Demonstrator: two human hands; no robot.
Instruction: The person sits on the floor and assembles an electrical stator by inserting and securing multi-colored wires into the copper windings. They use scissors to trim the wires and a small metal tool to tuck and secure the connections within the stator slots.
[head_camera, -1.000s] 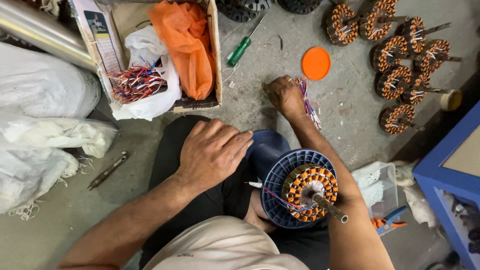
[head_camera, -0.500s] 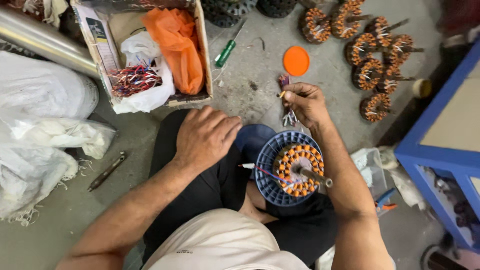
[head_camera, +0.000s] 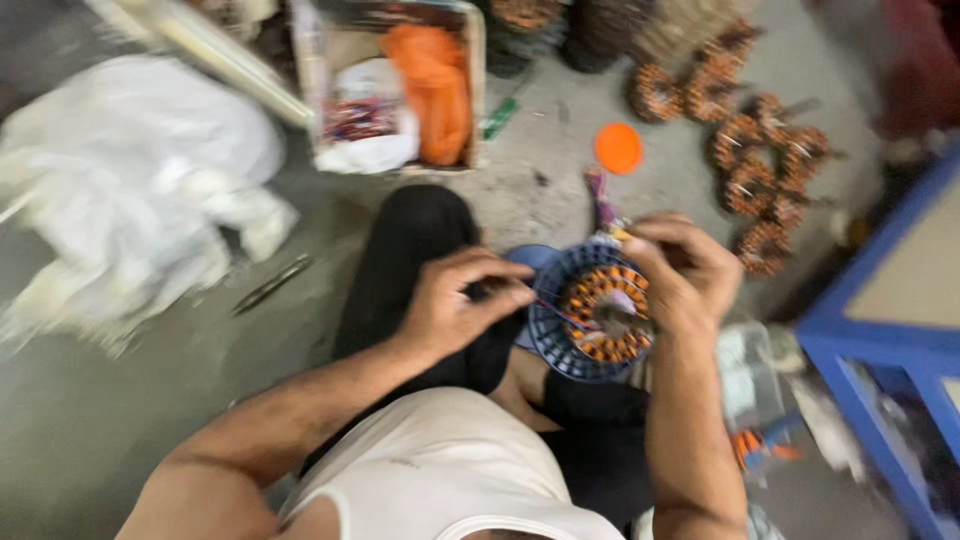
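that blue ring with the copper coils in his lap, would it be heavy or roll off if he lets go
The coil ring is probably heavy for its size: it is packed with copper windings. It looks stiff, not floppy. Being round, it might roll if tipped on edge, but it lies flat on the lap, with the left hand and right hand at its sides.

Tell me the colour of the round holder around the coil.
Blue holder, clearest in the head view.
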